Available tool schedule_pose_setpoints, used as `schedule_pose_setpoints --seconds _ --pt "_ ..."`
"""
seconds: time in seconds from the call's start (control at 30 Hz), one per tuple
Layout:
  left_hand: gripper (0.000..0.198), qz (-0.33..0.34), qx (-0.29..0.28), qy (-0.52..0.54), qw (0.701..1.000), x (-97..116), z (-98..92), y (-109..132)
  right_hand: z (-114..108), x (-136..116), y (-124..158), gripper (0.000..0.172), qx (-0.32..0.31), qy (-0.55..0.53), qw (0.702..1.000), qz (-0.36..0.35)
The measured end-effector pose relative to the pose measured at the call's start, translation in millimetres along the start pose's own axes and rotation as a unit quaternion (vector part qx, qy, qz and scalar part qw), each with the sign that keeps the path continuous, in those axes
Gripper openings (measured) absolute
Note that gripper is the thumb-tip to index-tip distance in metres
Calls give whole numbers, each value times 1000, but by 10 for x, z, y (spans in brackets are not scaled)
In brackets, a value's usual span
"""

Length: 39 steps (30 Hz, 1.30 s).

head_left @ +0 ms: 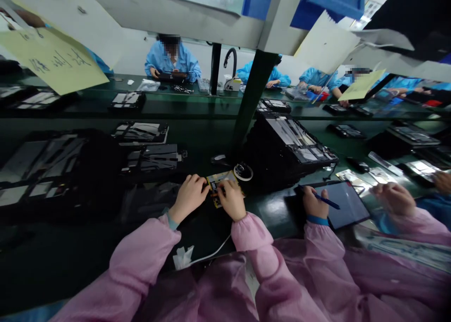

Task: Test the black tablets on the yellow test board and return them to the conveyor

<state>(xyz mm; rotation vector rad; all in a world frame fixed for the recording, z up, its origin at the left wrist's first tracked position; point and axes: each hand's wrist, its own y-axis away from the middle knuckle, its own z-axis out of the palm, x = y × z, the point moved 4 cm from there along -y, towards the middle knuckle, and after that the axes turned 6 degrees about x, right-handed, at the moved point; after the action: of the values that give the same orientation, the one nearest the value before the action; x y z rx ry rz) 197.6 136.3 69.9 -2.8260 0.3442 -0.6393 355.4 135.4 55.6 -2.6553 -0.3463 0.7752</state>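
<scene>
A small yellow-edged board [226, 175] lies on the dark table between my hands. My left hand [190, 195] touches its left edge, fingers bent and pressed together. Over its middle and right part rests my right hand [230, 197], with the fingertips pinched down on its surface; whether they hold a small part is hidden. A round white ring-shaped item [243, 171] sits just behind the board at the right. A small dark item with a pale label [220, 159] lies behind it.
Stacked devices [296, 139] stand at the right, more devices [42, 162] at the left. A co-worker's hand [316, 203] with a pen is over a tablet [343, 202] at the right. A white cable [211, 255] runs near my sleeves. People in blue sit opposite.
</scene>
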Motion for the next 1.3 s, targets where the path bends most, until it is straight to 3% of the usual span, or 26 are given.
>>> schedule_pose_setpoints --seconds 0.13,0.23,0.93,1.03,1.13,1.23,1.3 --pt "18 8 -15 -15 1000 -88 268 -63 313 -92 -53 2 -48 139 988 39" --pt "16 15 -21 -10 1000 -107 364 -42 369 -66 -53 4 -59 185 980 45" --pt "17 17 -20 57 998 -193 414 -58 396 -307 -170 24 -109 247 962 44" --pt "19 11 -3 91 996 -169 320 -63 318 -320 -188 22 -105 245 963 46" --pt "25 -14 35 128 991 -305 35 49 129 -394 -160 21 -50 203 978 9" --pt "39 -73 117 148 979 -775 -336 380 6 -538 -12 22 -6 99 994 -38" --pt "43 -134 172 87 972 -1203 -501 702 68 -618 135 23 -40 56 997 -29"
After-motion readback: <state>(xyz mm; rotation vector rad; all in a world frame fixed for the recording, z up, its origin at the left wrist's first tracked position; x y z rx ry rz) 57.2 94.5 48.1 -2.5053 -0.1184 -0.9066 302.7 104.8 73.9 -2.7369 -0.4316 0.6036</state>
